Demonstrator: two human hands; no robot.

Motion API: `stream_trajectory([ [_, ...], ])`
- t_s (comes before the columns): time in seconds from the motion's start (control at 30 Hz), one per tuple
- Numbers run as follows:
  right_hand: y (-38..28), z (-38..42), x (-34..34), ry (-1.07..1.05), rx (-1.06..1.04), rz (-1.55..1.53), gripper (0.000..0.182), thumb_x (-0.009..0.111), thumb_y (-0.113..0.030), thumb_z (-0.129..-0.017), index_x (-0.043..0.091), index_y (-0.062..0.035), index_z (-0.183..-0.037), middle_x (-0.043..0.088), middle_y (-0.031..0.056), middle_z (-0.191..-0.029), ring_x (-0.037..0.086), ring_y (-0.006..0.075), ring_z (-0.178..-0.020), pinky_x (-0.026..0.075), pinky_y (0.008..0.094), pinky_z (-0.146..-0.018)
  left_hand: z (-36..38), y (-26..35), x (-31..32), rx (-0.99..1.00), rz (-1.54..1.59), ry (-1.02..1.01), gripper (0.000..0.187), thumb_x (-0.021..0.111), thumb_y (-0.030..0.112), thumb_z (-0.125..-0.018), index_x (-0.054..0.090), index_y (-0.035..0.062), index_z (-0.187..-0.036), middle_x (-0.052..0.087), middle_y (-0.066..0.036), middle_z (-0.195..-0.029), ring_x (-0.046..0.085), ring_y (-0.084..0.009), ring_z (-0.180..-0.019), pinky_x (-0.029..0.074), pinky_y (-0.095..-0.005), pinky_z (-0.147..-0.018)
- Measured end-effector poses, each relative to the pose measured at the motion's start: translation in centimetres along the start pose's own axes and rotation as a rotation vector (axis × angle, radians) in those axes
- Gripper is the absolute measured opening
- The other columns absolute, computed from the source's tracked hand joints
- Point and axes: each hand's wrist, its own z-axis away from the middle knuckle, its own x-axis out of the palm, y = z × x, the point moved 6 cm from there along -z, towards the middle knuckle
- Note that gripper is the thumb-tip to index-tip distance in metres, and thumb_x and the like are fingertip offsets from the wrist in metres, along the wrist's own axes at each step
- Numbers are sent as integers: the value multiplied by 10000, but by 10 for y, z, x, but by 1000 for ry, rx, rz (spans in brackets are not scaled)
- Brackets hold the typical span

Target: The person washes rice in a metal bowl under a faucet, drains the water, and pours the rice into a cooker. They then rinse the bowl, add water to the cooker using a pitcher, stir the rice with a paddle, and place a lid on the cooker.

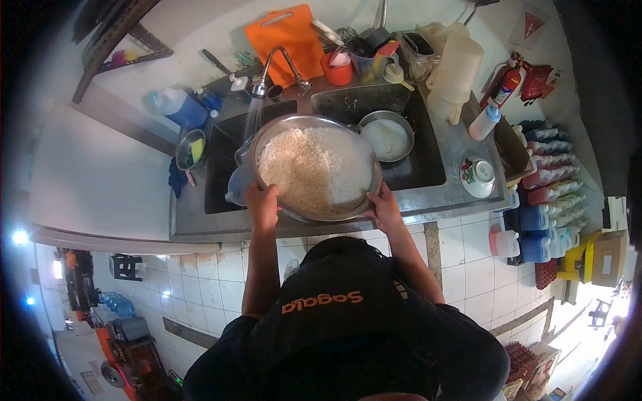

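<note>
I hold the bowl (314, 118) between my hands, out in front of me over the sink (418, 175). My left hand (265, 202) grips its near left rim and my right hand (382, 204) its near right rim, the thumbs up on the edge and the fingers curled around the outside; I can't tell how far they reach underneath. The bowl's middle lies just beyond my hands. Inside, pale grain (294, 167) heaps toward the left and near side, with cloudy water (352, 157) to the right. The tap (259, 91) sprays down just beside the far left rim. A clear jug (239, 184) sits beside my left hand, and a pot (386, 138) of whitish liquid is beyond my right.
</note>
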Motion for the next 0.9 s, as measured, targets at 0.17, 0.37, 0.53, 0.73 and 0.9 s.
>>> stream_trajectory([
  [0.17,-2,1,1,10,-2,4,474,468,-7,-877,312,-110,-1312,543,121,-1131,646,224,-832,593,278,-517,-1,0,1,6,11,-24,282,547,66,-623,576,-13,-892,580,-72,-711,502,-148,-482,371,-260,-377],
  [0.37,-2,1,1,7,26,-15,459,460,9,-874,325,-103,-1298,541,123,-1135,642,233,-853,591,281,-506,-2,-2,0,5,-12,-2,292,553,76,-632,580,-8,-911,594,-81,-726,510,-148,-480,387,-264,-384],
  [0.53,3,-6,-5,6,26,54,449,482,23,-861,340,-85,-1273,541,125,-1129,638,232,-835,592,302,-507,1,2,1,5,36,-14,255,550,57,-625,579,-7,-870,578,-75,-693,503,-149,-464,387,-269,-380],
  [0.73,5,-5,-5,19,21,-20,435,490,38,-851,351,-78,-1246,532,138,-1135,632,241,-848,596,308,-529,0,2,0,22,45,-11,208,545,55,-628,570,-3,-826,561,-59,-670,481,-132,-452,368,-255,-373],
  [0.9,4,-3,-4,8,66,40,467,486,49,-846,327,-73,-1267,518,158,-1154,633,265,-855,602,331,-560,-4,-4,-3,4,54,-19,204,547,60,-628,562,5,-824,564,-55,-687,489,-131,-474,367,-252,-376],
])
